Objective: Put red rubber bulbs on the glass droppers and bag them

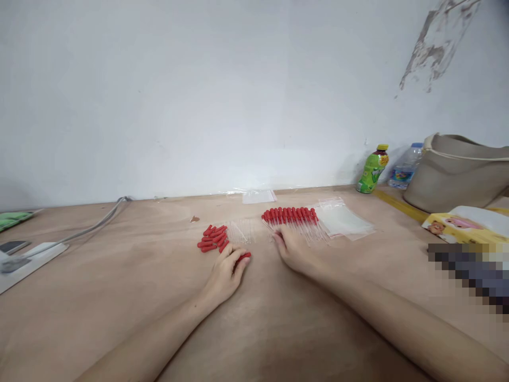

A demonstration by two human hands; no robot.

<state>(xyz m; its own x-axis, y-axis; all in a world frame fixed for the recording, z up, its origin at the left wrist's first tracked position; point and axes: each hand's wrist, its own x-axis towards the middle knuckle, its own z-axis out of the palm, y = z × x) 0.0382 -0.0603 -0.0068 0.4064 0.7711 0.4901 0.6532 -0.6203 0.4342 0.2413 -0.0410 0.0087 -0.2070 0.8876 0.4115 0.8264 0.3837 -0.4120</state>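
My left hand (226,270) is closed with a red rubber bulb (246,255) between thumb and fingers, low over the table. Just beyond it lies a loose pile of red rubber bulbs (209,241). Several clear thin tubes (242,231) lie side by side to the right of the pile. My right hand (294,248) is closed at the left end of a row of red-topped droppers (294,214). Its fingertips pinch the clear stem of the end dropper (268,225), whose bulb points away from me. The fingers partly cover the neighbouring stems.
Clear zip bags (344,218) lie right of the row, and another bag (258,197) by the wall. A green bottle (371,170), a water bottle (405,167), a beige bin (457,172) and a yellow pack (449,225) stand right. A grey cable (91,228) runs at left.
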